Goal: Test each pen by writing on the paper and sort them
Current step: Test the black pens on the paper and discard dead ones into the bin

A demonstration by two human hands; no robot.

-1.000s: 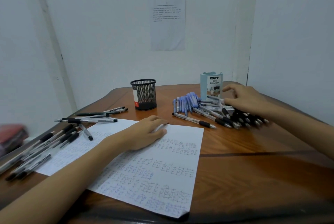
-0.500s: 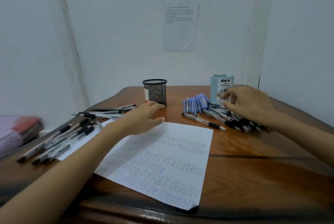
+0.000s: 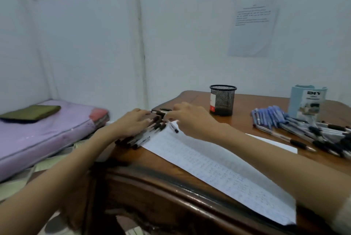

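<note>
Two hands at black-capped pen pile [image 3: 142, 137], 10 o'clock of paper [image 3: 218, 164]; L hand [image 3: 133, 123] flat, fingers straight on pens. R hand [image 3: 190, 118] blurred; grip can't tell.

bench [image 3: 245, 122]: dark wood, glossy varnish, pretty reflective | paper [image 3: 218, 166]: thin matt white sheet | pen cup [image 3: 223, 100]: black metal mesh | pens [image 3: 144, 137]: clear smooth plastic, black ends | bed [image 3: 41, 136]: matt purple cloth
</note>
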